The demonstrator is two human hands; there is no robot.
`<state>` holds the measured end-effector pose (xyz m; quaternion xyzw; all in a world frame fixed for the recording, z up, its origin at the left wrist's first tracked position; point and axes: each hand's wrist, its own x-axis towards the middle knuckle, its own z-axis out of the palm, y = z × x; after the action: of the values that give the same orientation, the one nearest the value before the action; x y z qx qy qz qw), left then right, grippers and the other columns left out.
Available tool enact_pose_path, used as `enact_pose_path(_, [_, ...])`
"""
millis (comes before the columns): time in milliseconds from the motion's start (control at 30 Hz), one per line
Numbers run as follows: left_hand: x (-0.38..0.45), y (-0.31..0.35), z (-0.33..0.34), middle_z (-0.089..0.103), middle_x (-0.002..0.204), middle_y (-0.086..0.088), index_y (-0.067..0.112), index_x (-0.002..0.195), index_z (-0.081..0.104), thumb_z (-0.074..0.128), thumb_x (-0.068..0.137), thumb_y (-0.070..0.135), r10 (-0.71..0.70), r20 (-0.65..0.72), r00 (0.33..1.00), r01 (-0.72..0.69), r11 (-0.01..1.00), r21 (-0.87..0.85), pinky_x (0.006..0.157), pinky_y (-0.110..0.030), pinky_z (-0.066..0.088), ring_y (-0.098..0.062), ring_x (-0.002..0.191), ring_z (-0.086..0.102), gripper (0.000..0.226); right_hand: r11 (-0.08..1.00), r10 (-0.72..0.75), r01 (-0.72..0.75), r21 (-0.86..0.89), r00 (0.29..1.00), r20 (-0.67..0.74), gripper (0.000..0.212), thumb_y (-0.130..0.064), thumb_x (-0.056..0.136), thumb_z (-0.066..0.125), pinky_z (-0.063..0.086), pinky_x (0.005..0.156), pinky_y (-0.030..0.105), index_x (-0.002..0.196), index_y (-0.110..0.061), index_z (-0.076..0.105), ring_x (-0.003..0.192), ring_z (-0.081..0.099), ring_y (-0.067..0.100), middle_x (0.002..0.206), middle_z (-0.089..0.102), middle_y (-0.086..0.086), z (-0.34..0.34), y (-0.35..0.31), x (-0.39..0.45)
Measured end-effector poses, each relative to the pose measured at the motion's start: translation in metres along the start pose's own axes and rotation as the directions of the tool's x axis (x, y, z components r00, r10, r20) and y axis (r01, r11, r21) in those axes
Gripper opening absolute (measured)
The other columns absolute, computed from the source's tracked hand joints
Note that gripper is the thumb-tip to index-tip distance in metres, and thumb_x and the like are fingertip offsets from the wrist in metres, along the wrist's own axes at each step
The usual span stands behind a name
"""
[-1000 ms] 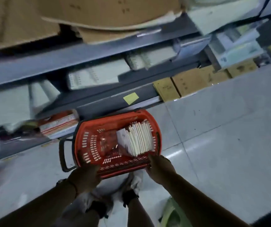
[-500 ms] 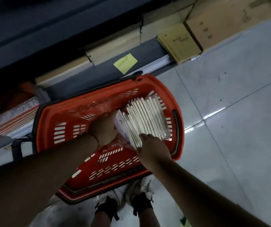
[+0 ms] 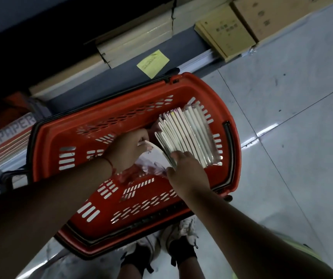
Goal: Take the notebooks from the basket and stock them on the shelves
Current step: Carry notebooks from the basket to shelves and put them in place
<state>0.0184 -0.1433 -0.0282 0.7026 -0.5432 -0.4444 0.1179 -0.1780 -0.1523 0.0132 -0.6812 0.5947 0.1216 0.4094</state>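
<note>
Both hands are in the red slotted plastic basket (image 3: pixel 77 150): left hand (image 3: pixel 128 150) pinches a glossy notebook cover, right hand (image 3: pixel 187 172) curls around the upright row of thin white notebooks (image 3: pixel 187 135).

left hand (image 3: pixel 128 151): grip curled, pinching | right hand (image 3: pixel 187 171): fingers bent, reaching down
</note>
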Motion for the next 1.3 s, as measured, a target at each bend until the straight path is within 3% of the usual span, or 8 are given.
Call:
enact_pose_path(233, [-0.049, 0.033, -0.043, 0.071, 0.080, 0.004, 0.016, 0.090, 0.061, 0.066, 0.094, 0.014, -0.050, -0.053, 0.997, 0.023, 0.902, -0.430, 0.065, -0.020, 0.045, -0.002, 0.070, 0.062, 0.007, 0.975, 0.048, -0.062, 0.215, 0.997, 0.068, 0.036, -0.037, 0.093, 0.062, 0.061, 0.075, 0.035, 0.126, -0.021, 0.060, 0.086, 0.069, 0.010, 0.105, 0.069, -0.004, -0.022, 0.010, -0.019])
enact_pose_path(400, [-0.082, 0.075, -0.079, 0.075, 0.084, 0.001, 0.015, 0.093, 0.063, 0.064, 0.095, 0.014, -0.181, -0.129, 0.975, 0.058, 0.769, -0.637, 0.067, -0.027, 0.054, -0.013, 0.076, 0.070, 0.002, 0.735, 0.141, -0.185, 0.653, 0.983, 0.120, 0.015, -0.023, 0.089, 0.071, 0.062, 0.079, 0.038, 0.102, -0.019, 0.065, 0.088, 0.072, 0.019, 0.094, 0.072, 0.001, -0.076, -0.004, -0.051])
enact_pose_path(567, [-0.120, 0.148, -0.123, 0.077, 0.101, -0.003, 0.014, 0.109, 0.069, 0.062, 0.097, 0.025, -0.214, -0.149, 0.965, 0.046, 0.703, -0.710, 0.077, -0.035, 0.057, -0.021, 0.091, 0.074, 0.018, 0.545, 0.120, -0.104, 0.832, 0.992, 0.046, 0.011, -0.021, 0.091, 0.070, 0.057, 0.090, 0.042, 0.101, -0.020, 0.074, 0.095, 0.073, 0.023, 0.099, 0.077, 0.003, -0.159, -0.029, -0.112])
enact_pose_path(700, [-0.162, 0.232, -0.169, 0.076, 0.105, -0.002, 0.020, 0.107, 0.071, 0.059, 0.099, 0.032, -0.158, -0.131, 0.979, 0.011, 0.678, -0.735, 0.090, -0.041, 0.055, -0.021, 0.099, 0.072, 0.019, 0.507, 0.079, 0.041, 0.861, 0.993, -0.093, 0.013, -0.015, 0.095, 0.063, 0.055, 0.073, 0.031, 0.102, -0.008, 0.072, 0.085, 0.072, 0.023, 0.096, 0.076, 0.009, -0.246, -0.064, -0.190])
enact_pose_path(900, [-0.235, 0.343, -0.225, 0.076, 0.107, 0.002, 0.018, 0.112, 0.069, 0.063, 0.097, 0.021, 0.015, 0.023, 1.000, 0.006, 0.695, -0.719, 0.095, -0.044, 0.051, -0.026, 0.105, 0.069, 0.016, 0.494, 0.096, 0.213, 0.843, 0.950, -0.296, 0.025, -0.035, 0.095, 0.062, 0.055, 0.093, 0.046, 0.109, -0.017, 0.073, 0.106, 0.067, 0.033, 0.110, 0.073, 0.007, -0.352, -0.105, -0.314])
enact_pose_path(1033, [-0.277, 0.379, -0.250, 0.075, 0.112, -0.009, 0.011, 0.116, 0.068, 0.073, 0.089, 0.013, 0.055, 0.109, 0.992, 0.040, 0.699, -0.714, 0.093, -0.040, 0.055, -0.029, 0.105, 0.070, 0.027, 0.296, 0.098, 0.315, 0.902, 0.929, -0.357, 0.029, -0.023, 0.100, 0.054, 0.057, 0.091, 0.043, 0.120, -0.004, 0.064, 0.104, 0.069, 0.033, 0.116, 0.071, 0.018, -0.413, -0.134, -0.377])
enact_pose_path(1167, [-0.303, 0.418, -0.268, 0.075, 0.107, -0.015, 0.006, 0.106, 0.072, 0.066, 0.091, 0.003, 0.079, 0.043, 0.996, -0.023, 0.685, -0.728, 0.076, -0.029, 0.060, -0.028, 0.095, 0.072, 0.016, 0.180, 0.088, 0.428, 0.886, 0.890, -0.448, 0.028, -0.013, 0.098, 0.057, 0.060, 0.073, 0.033, 0.121, 0.000, 0.062, 0.089, 0.072, 0.024, 0.106, 0.073, 0.015, -0.465, -0.160, -0.422])
enact_pose_path(1300, [-0.324, 0.468, -0.295, 0.076, 0.103, -0.010, 0.011, 0.107, 0.073, 0.073, 0.089, 0.012, 0.136, -0.086, 0.987, -0.155, 0.655, -0.740, 0.089, -0.046, 0.057, -0.032, 0.095, 0.073, 0.018, 0.183, 0.048, 0.510, 0.841, 0.849, -0.526, 0.018, -0.013, 0.098, 0.056, 0.059, 0.074, 0.033, 0.111, -0.006, 0.066, 0.091, 0.073, 0.024, 0.105, 0.075, 0.012, -0.508, -0.175, -0.457])
